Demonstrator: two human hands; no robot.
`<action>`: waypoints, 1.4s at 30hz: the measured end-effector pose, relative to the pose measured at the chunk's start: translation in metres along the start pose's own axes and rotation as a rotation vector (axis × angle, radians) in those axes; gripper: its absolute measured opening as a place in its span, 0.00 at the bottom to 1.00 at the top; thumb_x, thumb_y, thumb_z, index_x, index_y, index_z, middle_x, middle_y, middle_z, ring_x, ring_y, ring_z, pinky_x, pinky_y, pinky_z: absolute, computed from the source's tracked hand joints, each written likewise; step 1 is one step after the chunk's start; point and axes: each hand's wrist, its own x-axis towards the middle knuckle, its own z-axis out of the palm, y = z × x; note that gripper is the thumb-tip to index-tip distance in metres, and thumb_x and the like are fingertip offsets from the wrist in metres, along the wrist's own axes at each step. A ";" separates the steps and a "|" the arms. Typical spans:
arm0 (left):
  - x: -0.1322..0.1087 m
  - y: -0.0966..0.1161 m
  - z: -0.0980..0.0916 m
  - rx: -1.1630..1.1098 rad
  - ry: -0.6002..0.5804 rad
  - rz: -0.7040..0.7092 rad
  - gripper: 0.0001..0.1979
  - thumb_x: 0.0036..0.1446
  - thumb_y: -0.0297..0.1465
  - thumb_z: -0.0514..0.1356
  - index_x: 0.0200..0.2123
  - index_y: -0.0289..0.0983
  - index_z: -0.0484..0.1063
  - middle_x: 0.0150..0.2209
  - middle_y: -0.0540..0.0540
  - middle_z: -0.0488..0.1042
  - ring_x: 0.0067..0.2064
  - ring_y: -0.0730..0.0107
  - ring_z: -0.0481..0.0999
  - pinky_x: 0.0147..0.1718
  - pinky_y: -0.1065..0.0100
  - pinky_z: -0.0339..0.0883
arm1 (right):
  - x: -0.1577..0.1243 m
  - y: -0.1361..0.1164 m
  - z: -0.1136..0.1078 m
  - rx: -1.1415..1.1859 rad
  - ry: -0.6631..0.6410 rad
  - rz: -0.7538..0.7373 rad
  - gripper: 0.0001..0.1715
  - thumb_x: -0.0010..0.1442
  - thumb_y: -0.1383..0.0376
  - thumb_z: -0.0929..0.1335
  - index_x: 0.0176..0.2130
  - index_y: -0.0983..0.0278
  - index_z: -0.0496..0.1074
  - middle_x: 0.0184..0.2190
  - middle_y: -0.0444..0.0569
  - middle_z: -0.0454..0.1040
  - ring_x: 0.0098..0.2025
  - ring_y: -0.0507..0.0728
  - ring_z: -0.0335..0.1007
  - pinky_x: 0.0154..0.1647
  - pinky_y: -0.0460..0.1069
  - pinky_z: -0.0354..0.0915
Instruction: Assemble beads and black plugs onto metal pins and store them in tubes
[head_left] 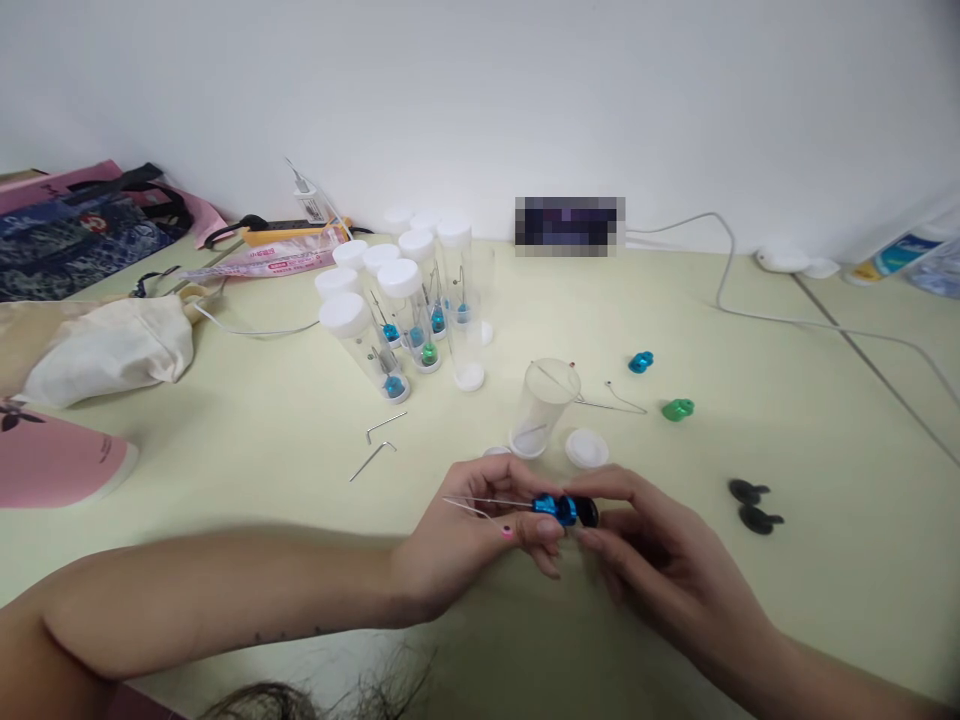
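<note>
Low in the middle, my left hand (480, 540) pinches a shiny blue metal fitting (551, 506). Two thin wires run from it leftward over the palm, one ending in a small pink bead (507, 530). My right hand (652, 560) closes its thumb and fingers on a black round-headed part (586, 511) at the fitting's right end; the black part touches the blue metal. Just beyond my hands stands an open clear tube (546, 410) with a thin wire across its mouth. A white cap (586, 448) lies beside the tube.
Capped clear tubes (367, 345) holding small fittings stand at the back left. Two hex keys (375, 452) lie nearer. To the right are a loose blue fitting (640, 362), a green fitting (678, 410) and two black parts (754, 505). A cable (724, 280) crosses the back.
</note>
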 end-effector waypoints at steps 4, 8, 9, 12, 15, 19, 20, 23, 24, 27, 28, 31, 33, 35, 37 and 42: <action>0.000 0.000 0.001 -0.007 -0.010 -0.011 0.07 0.50 0.24 0.67 0.34 0.31 0.74 0.24 0.48 0.76 0.24 0.74 0.77 0.28 0.73 0.72 | -0.001 -0.001 -0.001 0.066 0.005 -0.014 0.18 0.65 0.54 0.63 0.53 0.57 0.63 0.23 0.41 0.67 0.21 0.51 0.62 0.22 0.45 0.58; -0.002 0.000 0.001 0.008 -0.010 -0.022 0.07 0.49 0.25 0.68 0.33 0.31 0.74 0.24 0.47 0.77 0.24 0.73 0.77 0.28 0.72 0.73 | -0.002 -0.003 -0.003 0.046 -0.026 -0.033 0.21 0.67 0.50 0.58 0.40 0.61 0.69 0.19 0.42 0.65 0.21 0.51 0.59 0.21 0.45 0.55; -0.002 0.000 0.001 0.014 -0.010 -0.022 0.08 0.49 0.26 0.68 0.33 0.31 0.74 0.24 0.47 0.77 0.24 0.73 0.77 0.28 0.72 0.73 | -0.002 -0.003 -0.003 0.029 -0.036 -0.018 0.22 0.68 0.51 0.57 0.37 0.62 0.69 0.19 0.42 0.65 0.21 0.51 0.59 0.21 0.45 0.55; -0.001 -0.001 -0.001 0.029 -0.005 -0.010 0.09 0.49 0.28 0.68 0.33 0.31 0.74 0.24 0.48 0.76 0.25 0.73 0.77 0.28 0.71 0.73 | -0.001 -0.002 -0.001 0.016 -0.028 0.029 0.14 0.67 0.55 0.61 0.39 0.61 0.68 0.19 0.41 0.65 0.20 0.51 0.60 0.21 0.45 0.55; -0.001 -0.002 -0.002 0.039 0.002 0.001 0.09 0.50 0.29 0.68 0.34 0.31 0.74 0.24 0.48 0.76 0.25 0.73 0.76 0.28 0.71 0.73 | 0.000 0.000 0.002 0.025 0.016 0.030 0.08 0.65 0.59 0.63 0.44 0.59 0.65 0.19 0.39 0.65 0.20 0.51 0.61 0.21 0.45 0.56; -0.001 -0.001 -0.001 0.025 0.001 -0.004 0.09 0.50 0.28 0.68 0.34 0.31 0.74 0.24 0.48 0.76 0.24 0.74 0.76 0.28 0.72 0.73 | -0.001 0.003 0.003 0.007 0.048 0.004 0.04 0.64 0.63 0.64 0.42 0.59 0.65 0.19 0.37 0.61 0.19 0.50 0.60 0.21 0.45 0.55; -0.001 -0.001 -0.001 0.018 0.000 -0.005 0.08 0.50 0.28 0.68 0.33 0.31 0.74 0.24 0.48 0.76 0.24 0.74 0.76 0.28 0.72 0.73 | -0.001 0.003 0.003 0.005 0.056 -0.006 0.04 0.64 0.64 0.64 0.41 0.58 0.65 0.19 0.37 0.60 0.19 0.50 0.59 0.21 0.45 0.55; -0.002 0.000 0.000 0.010 -0.004 -0.008 0.07 0.50 0.27 0.67 0.33 0.31 0.74 0.24 0.48 0.76 0.24 0.74 0.76 0.28 0.71 0.72 | -0.001 0.003 0.003 0.005 0.077 -0.025 0.04 0.64 0.64 0.65 0.41 0.58 0.66 0.20 0.37 0.60 0.19 0.49 0.58 0.21 0.45 0.55; -0.002 -0.001 0.000 0.011 -0.006 -0.007 0.08 0.50 0.27 0.67 0.34 0.31 0.74 0.24 0.48 0.76 0.24 0.73 0.77 0.28 0.71 0.72 | -0.001 0.002 0.002 0.007 0.079 -0.022 0.04 0.64 0.63 0.65 0.41 0.58 0.66 0.20 0.37 0.60 0.19 0.49 0.58 0.21 0.45 0.54; -0.002 -0.001 0.000 0.020 -0.012 -0.003 0.08 0.51 0.27 0.67 0.35 0.31 0.74 0.24 0.47 0.76 0.24 0.73 0.77 0.28 0.71 0.72 | 0.000 0.000 0.001 0.020 0.054 0.005 0.11 0.63 0.57 0.66 0.44 0.59 0.66 0.18 0.37 0.59 0.19 0.50 0.56 0.21 0.45 0.53; -0.002 -0.001 0.000 0.021 -0.012 -0.004 0.08 0.51 0.27 0.67 0.35 0.31 0.75 0.24 0.47 0.76 0.24 0.73 0.77 0.28 0.71 0.72 | -0.001 -0.002 0.000 0.024 0.039 0.007 0.14 0.63 0.55 0.66 0.45 0.59 0.66 0.18 0.37 0.60 0.20 0.51 0.56 0.21 0.45 0.53; -0.002 0.000 0.000 0.019 -0.012 -0.006 0.07 0.51 0.26 0.67 0.34 0.31 0.74 0.24 0.48 0.76 0.24 0.74 0.77 0.28 0.72 0.72 | -0.001 -0.004 -0.003 0.049 0.014 -0.022 0.19 0.66 0.50 0.60 0.45 0.60 0.67 0.19 0.41 0.64 0.21 0.52 0.59 0.22 0.46 0.55; -0.003 0.000 0.000 0.009 -0.020 -0.003 0.06 0.51 0.25 0.67 0.34 0.31 0.74 0.24 0.48 0.77 0.24 0.74 0.77 0.28 0.73 0.72 | -0.002 -0.005 -0.004 0.048 0.000 -0.015 0.22 0.68 0.50 0.56 0.37 0.61 0.69 0.20 0.43 0.65 0.22 0.52 0.60 0.23 0.46 0.56; -0.002 0.000 0.000 -0.001 -0.031 -0.002 0.06 0.51 0.25 0.66 0.34 0.31 0.74 0.24 0.47 0.77 0.24 0.74 0.77 0.28 0.73 0.72 | -0.002 -0.004 -0.003 0.029 -0.024 0.012 0.24 0.68 0.51 0.56 0.30 0.62 0.67 0.20 0.43 0.64 0.22 0.51 0.58 0.22 0.46 0.54; -0.001 -0.001 0.000 -0.011 -0.025 0.011 0.06 0.51 0.25 0.66 0.34 0.31 0.74 0.25 0.47 0.77 0.25 0.74 0.77 0.28 0.72 0.73 | -0.002 -0.003 -0.001 0.025 -0.023 0.030 0.18 0.67 0.53 0.60 0.33 0.61 0.67 0.19 0.41 0.62 0.21 0.51 0.56 0.21 0.46 0.52; -0.001 -0.001 0.000 -0.012 -0.033 0.018 0.06 0.52 0.25 0.66 0.35 0.30 0.74 0.25 0.47 0.76 0.25 0.74 0.77 0.28 0.72 0.73 | -0.005 -0.004 0.000 0.147 0.032 0.038 0.19 0.63 0.54 0.66 0.50 0.56 0.58 0.20 0.36 0.57 0.22 0.51 0.54 0.22 0.45 0.52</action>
